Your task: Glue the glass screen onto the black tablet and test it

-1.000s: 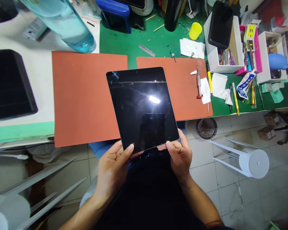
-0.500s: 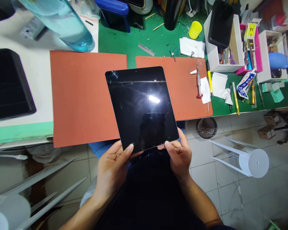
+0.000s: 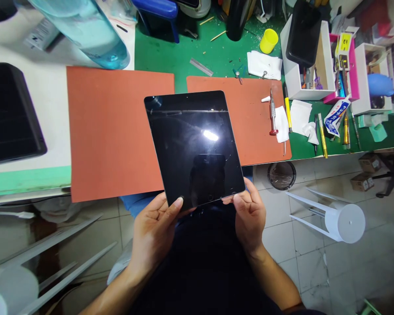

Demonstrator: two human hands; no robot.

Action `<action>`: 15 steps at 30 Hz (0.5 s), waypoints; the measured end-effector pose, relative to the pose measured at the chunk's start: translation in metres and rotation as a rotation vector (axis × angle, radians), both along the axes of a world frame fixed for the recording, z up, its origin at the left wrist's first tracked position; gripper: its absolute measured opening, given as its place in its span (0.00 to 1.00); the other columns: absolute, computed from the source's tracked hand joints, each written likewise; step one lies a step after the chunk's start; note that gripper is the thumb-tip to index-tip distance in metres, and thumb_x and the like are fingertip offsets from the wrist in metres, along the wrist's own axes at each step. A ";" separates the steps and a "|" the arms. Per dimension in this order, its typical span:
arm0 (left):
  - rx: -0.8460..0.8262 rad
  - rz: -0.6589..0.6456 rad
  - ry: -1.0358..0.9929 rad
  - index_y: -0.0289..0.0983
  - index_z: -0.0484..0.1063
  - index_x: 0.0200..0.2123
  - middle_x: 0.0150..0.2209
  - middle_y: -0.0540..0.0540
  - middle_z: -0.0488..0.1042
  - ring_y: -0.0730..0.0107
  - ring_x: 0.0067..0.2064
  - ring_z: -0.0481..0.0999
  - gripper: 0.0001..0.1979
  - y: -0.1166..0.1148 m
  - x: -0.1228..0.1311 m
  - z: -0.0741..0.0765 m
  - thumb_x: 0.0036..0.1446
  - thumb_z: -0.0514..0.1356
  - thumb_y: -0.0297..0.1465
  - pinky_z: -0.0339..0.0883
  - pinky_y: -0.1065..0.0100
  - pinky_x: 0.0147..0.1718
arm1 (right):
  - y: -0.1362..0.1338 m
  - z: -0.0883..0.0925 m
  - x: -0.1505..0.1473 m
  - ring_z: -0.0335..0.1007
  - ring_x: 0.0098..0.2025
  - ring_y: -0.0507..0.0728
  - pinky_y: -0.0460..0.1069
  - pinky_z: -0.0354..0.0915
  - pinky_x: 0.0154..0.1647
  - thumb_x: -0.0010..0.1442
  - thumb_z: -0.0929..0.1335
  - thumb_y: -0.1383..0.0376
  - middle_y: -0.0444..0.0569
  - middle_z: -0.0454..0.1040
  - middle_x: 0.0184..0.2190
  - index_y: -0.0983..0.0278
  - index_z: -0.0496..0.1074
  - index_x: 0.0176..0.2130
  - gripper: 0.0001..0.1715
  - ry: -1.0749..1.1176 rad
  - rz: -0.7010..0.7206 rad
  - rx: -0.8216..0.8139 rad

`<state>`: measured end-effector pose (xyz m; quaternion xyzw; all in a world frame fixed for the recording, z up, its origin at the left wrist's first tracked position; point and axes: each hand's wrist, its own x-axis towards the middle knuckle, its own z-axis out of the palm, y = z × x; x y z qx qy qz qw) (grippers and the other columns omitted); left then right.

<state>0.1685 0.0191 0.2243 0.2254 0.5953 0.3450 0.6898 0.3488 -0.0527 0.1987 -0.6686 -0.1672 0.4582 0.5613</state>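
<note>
A black tablet (image 3: 190, 144) with a dark, reflective screen is held up in front of me, slightly tilted, over the inner edges of two orange-brown mats. My left hand (image 3: 157, 232) grips its lower left corner, thumb on the front and fingers behind. My right hand (image 3: 251, 216) pinches the lower right corner, with the thumb at the bottom edge. Part of the left mat (image 3: 114, 135) and part of the right mat (image 3: 258, 127) are hidden behind the tablet. A screwdriver (image 3: 272, 113) with a red end lies on the right mat.
Another black tablet (image 3: 13, 113) lies at the left. A large blue bottle (image 3: 92, 35), a yellow cup (image 3: 268, 41), white paper (image 3: 264, 65) and tool boxes (image 3: 310, 89) stand or lie along the back and right. Below the table edge is a white stool (image 3: 350, 223).
My right hand has slid slightly to the right along the tablet's bottom edge, toward the corner. The tablet and my left hand have hardly moved.
</note>
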 end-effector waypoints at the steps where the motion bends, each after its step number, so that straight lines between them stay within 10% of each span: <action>1: -0.002 -0.001 0.015 0.38 0.82 0.41 0.29 0.50 0.78 0.69 0.29 0.77 0.17 0.000 0.000 0.000 0.56 0.78 0.42 0.77 0.69 0.32 | 0.000 0.000 -0.001 0.83 0.48 0.63 0.66 0.69 0.67 0.69 0.74 0.54 0.49 0.85 0.36 0.57 0.85 0.48 0.14 -0.026 0.045 -0.008; 4: -0.017 -0.009 0.033 0.37 0.80 0.37 0.26 0.51 0.75 0.68 0.29 0.77 0.18 0.001 0.001 0.002 0.54 0.78 0.43 0.76 0.70 0.29 | 0.003 0.000 -0.006 0.81 0.51 0.64 0.65 0.68 0.69 0.68 0.75 0.55 0.50 0.84 0.35 0.57 0.86 0.31 0.15 -0.105 0.113 -0.030; 11: -0.024 0.020 0.027 0.38 0.76 0.32 0.23 0.55 0.71 0.73 0.25 0.73 0.18 0.002 0.002 0.005 0.53 0.79 0.41 0.78 0.68 0.32 | 0.008 0.002 -0.009 0.82 0.41 0.60 0.57 0.80 0.49 0.65 0.78 0.57 0.48 0.85 0.38 0.56 0.86 0.31 0.11 -0.038 0.150 -0.029; 15: -0.037 0.000 0.031 0.38 0.78 0.34 0.24 0.52 0.74 0.70 0.25 0.74 0.18 0.002 0.002 0.006 0.52 0.79 0.42 0.71 0.71 0.24 | 0.007 -0.001 -0.005 0.83 0.47 0.62 0.62 0.76 0.61 0.66 0.77 0.58 0.48 0.86 0.39 0.55 0.87 0.32 0.10 -0.080 0.126 -0.033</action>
